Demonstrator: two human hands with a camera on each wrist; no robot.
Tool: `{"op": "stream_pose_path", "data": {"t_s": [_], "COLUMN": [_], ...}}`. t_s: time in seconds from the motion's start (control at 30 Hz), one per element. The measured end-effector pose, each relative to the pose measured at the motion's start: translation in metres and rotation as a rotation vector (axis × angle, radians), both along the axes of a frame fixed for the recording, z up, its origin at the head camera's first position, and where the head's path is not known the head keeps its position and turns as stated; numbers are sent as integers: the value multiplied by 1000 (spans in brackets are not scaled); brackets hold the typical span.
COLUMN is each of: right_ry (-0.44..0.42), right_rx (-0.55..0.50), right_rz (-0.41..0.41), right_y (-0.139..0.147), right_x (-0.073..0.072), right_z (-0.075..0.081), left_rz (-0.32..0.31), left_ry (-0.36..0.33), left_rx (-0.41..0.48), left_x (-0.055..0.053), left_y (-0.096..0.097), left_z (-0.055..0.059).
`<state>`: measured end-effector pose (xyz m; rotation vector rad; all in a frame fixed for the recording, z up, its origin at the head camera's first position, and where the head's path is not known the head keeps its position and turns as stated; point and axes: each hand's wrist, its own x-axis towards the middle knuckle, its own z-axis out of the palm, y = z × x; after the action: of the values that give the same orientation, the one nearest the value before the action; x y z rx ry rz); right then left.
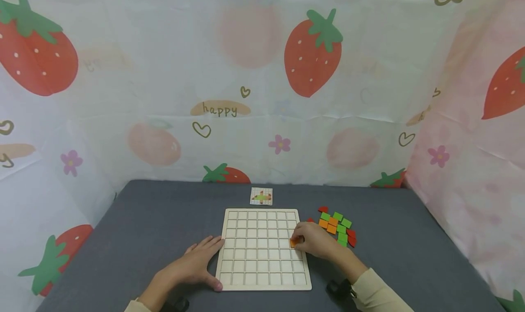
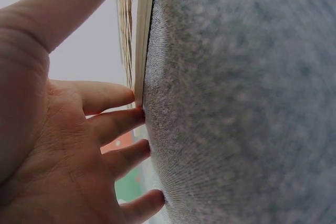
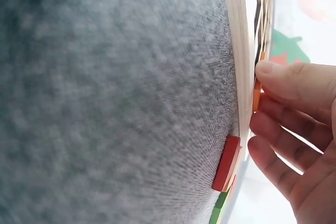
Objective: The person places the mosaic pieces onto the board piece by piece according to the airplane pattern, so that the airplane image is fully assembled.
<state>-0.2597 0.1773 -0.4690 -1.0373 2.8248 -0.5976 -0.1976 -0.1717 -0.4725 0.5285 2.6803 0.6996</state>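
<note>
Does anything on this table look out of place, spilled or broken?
Nothing really stands out. The board lies flat, with no visible damage, and the card sits just beyond it. The tiles to its right lie at mixed angles, but that looks like an ordinary loose pile.

Looks forward and down from the head at the wooden grid board (image 1: 262, 252), lower center, well off. Skims close and sideways over the grey tablecloth (image 1: 164, 211) from each wrist, sharing one board edge with the head view.
</note>
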Motion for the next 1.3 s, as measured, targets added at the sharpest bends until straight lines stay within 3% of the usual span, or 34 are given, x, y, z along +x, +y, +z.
{"op": "stream_pose_path", "data": {"t_s": [0.4, 0.63, 0.83, 1.13, 1.3], "right_ry": [-95, -160, -151, -47, -67], "right_rx": [-94, -174, -188, -184, -182], "right_rz": [-18, -80, -114, -152, -224], "right_y": [5, 15, 22, 40, 50], "right_x": [-3, -6, -9, -11, -13], "right_z": [-2, 0, 7, 16, 18], "left_rz": [3, 7, 5, 18, 13], "left_ry": [-12, -13, 3, -10, -16], "left_rx": [-48, -31, -9, -23, -7], "left_x": [-1, 0, 2, 0, 1], "left_y": [3, 2, 0, 0, 0], "left_z": [1, 0, 0, 1, 0]}}
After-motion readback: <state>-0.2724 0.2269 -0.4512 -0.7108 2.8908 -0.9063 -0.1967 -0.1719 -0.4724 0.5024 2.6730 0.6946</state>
